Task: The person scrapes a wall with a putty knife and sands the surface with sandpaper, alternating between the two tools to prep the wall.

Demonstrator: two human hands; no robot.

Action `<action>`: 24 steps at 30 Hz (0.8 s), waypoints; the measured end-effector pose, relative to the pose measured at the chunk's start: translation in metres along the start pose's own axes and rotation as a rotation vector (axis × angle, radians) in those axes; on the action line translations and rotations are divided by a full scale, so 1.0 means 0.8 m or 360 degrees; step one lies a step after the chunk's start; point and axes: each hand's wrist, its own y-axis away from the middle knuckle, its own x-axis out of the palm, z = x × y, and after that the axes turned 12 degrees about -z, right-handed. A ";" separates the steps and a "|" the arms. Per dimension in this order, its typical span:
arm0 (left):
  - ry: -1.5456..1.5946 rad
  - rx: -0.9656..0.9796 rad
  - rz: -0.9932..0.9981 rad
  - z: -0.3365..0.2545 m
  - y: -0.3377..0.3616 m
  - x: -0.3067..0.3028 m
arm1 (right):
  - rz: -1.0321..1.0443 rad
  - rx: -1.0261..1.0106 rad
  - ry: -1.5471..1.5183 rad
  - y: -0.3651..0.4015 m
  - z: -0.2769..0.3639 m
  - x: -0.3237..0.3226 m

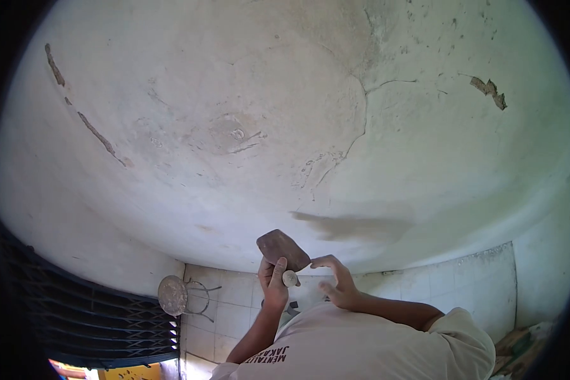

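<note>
My left hand point(273, 278) is closed around the handle of a trowel point(282, 249). Its flat brown blade points up toward the wall, and the pale round end of the handle faces me below the thumb. To the right is my right hand point(339, 283), with thumb and forefinger spread apart. The forefinger tip reaches the blade's right corner; whether it touches cannot be made out. In front of both hands rises a whitish wall point(234, 183) with cracks and rough patches. A soft shadow falls on it above my right hand.
A round-topped stool point(173, 295) with metal legs stands on the left, by a dark folding metal gate point(95, 304). Pale tiles point(234, 297) lie below the wall. Chipped gashes point(489, 92) mark the wall at upper right and left. Crumpled material point(522, 348) lies at lower right.
</note>
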 end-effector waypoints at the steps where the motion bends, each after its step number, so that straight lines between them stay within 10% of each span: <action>1: 0.0017 0.0052 -0.0043 -0.001 0.004 0.009 | 0.0097 -0.0131 0.0069 -0.004 0.009 -0.003; 7: 0.0111 0.0112 -0.0041 0.014 0.028 0.047 | 0.0082 -0.0482 0.0214 -0.003 0.015 -0.007; 24: -0.0019 0.0316 0.0133 0.019 0.031 0.076 | -0.0272 -0.0219 0.0146 0.023 0.029 -0.072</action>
